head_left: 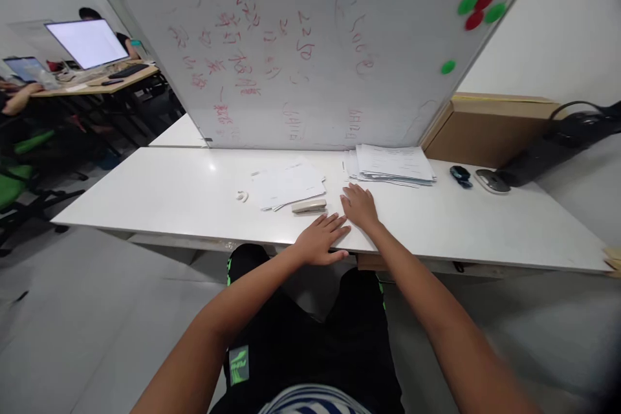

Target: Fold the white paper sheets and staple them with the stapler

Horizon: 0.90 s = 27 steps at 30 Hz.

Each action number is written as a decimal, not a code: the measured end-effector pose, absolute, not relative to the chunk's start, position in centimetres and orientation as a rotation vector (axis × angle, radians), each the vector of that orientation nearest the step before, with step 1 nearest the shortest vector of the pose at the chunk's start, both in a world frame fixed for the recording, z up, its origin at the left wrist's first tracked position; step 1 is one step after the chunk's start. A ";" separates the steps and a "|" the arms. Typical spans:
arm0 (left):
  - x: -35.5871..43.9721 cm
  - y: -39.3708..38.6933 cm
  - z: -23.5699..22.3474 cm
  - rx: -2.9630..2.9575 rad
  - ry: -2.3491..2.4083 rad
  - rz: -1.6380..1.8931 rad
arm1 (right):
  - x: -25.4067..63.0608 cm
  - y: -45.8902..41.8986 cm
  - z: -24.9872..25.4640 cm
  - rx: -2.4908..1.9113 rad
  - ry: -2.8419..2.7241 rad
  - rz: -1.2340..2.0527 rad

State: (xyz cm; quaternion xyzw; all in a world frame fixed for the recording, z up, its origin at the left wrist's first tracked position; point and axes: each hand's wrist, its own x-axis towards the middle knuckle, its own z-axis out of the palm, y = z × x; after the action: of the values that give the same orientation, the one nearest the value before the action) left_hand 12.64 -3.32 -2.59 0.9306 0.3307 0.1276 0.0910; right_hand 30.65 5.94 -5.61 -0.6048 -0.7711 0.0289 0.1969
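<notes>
At the front edge of the white desk [160,187], my left hand [320,239] lies with its fingers spread and nothing in it. A beige stapler [309,206] rests just beyond its fingertips. My right hand [359,206] is palm down on the desk, to the right of the stapler, fingers stretched out and holding nothing. Behind the stapler lies a small, uneven pile of white papers [288,186]. A thicker stack of papers [395,163] sits beyond my right hand, near the whiteboard. Left of the small pile is a little white curved object [242,196].
A whiteboard [310,97] with red writing and round magnets stands along the desk's back. On the right are a cardboard box [478,129], a computer mouse [492,181], a small dark object [460,175] and a black bag [548,145]. People sit at another desk, far left.
</notes>
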 end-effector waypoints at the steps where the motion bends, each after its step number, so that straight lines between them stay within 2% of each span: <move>1: 12.6 -3.3 -2.5 2.745 0.969 0.420 | 30.6 5.9 -5.6 -1.696 -2.155 0.061; 6: 12.6 -4.7 -2.7 2.592 0.986 0.771 | 30.6 5.6 -5.6 -1.689 -2.163 -0.038; 12: 8.3 -3.4 -1.4 2.225 1.482 1.678 | 30.6 6.2 -6.0 -1.690 -2.137 0.007; 14: 5.4 -1.3 0.0 2.038 1.833 1.799 | 30.6 6.1 -6.0 -1.686 -2.132 0.013; 16: 2.4 0.9 0.6 2.059 2.025 1.485 | 30.7 5.9 -5.9 -1.693 -2.128 0.021; 18: -0.1 2.5 0.0 2.238 1.976 0.920 | 30.7 6.0 -6.0 -1.700 -2.125 0.029; 20: -1.6 3.1 -1.4 2.249 1.917 0.554 | 30.7 6.1 -6.1 -1.702 -2.124 0.031; 22: -2.1 2.9 -3.0 2.215 1.936 0.439 | 30.7 6.2 -6.2 -1.688 -2.127 0.020; 27: -1.5 2.1 -4.4 2.197 2.031 0.520 | 30.8 6.1 -6.3 -1.672 -2.133 0.007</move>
State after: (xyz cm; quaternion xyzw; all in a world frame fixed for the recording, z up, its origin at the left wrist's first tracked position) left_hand -1.47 2.07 -4.43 0.7225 0.6678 0.1711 0.0525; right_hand 30.83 6.12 -6.28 -0.6027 -0.7687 0.0024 0.2140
